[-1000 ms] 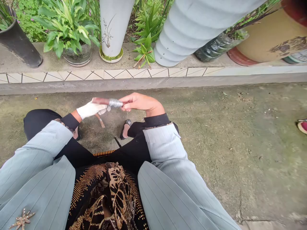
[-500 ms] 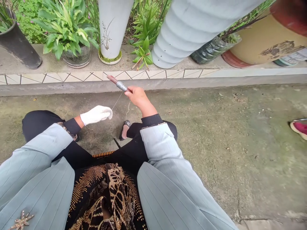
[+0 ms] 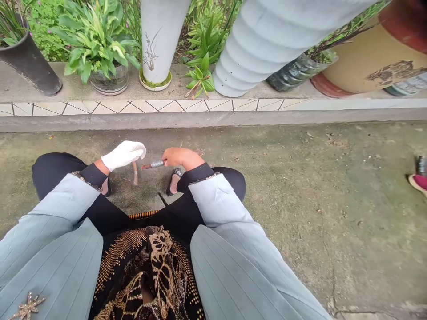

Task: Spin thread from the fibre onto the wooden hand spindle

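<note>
My left hand (image 3: 124, 155), in a white glove, is curled closed above the ground in front of my knees. A short brown stick (image 3: 135, 174) juts down from under its fingers and seems to be held there; the grip itself is hidden by the glove. To the right, my bare right hand (image 3: 183, 158) is wrapped around one end of another brown stick with silvery wire (image 3: 157, 164) wound about it. This wound stick lies nearly level, its free end pointing at the gloved hand, a small gap apart. No wire strand shows between the hands.
Along the tiled ledge (image 3: 123, 107) ahead stand a leafy plant in a clear pot (image 3: 110, 80), a white vase (image 3: 160, 49), a ribbed white pot (image 3: 267, 44) and a large tan pot (image 3: 363, 66). A red shoe (image 3: 418, 183) shows at the right edge.
My right hand has come down toward me, and the wound stick has swung from slanting to nearly level. My left hand has shifted slightly up and left; the short stick below it now shows.
</note>
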`<control>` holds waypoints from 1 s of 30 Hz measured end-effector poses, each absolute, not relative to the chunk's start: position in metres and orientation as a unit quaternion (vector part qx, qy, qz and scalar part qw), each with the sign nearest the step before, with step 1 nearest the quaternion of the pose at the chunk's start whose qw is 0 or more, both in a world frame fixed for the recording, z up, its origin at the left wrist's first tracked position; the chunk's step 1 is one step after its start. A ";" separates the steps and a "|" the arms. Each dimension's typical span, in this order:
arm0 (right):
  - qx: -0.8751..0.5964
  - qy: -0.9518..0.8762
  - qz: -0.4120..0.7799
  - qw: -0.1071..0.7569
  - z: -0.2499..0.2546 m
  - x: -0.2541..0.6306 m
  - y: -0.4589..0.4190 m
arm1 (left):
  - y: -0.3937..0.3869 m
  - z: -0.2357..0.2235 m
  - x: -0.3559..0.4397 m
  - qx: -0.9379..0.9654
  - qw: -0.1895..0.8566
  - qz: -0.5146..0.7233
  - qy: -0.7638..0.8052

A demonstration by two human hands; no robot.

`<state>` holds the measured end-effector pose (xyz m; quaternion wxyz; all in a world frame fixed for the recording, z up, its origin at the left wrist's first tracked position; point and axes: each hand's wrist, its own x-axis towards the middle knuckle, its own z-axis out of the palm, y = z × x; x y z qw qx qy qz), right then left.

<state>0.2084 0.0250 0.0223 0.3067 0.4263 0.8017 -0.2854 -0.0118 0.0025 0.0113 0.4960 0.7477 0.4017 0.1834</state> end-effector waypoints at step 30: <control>0.600 0.738 -0.292 0.101 -0.043 0.205 -0.038 | -0.096 -0.037 -0.009 0.861 0.110 -0.057 0.493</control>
